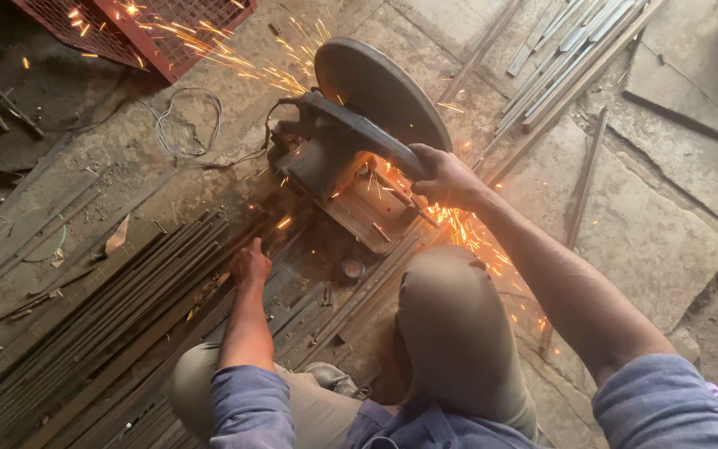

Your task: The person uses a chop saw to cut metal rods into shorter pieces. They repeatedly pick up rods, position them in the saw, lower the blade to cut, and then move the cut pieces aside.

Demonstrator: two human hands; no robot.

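Right now the right hand (446, 176) grips the saw (351, 141) handle, fingers wrapped tight — sparks fly. Left hand (250, 264) presses flat on the rods (126, 308), which run diagonally under the blade, nearer that hand.

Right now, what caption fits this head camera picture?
Right hand presses a chop saw, sparks flying; left hand steadies metal bars.
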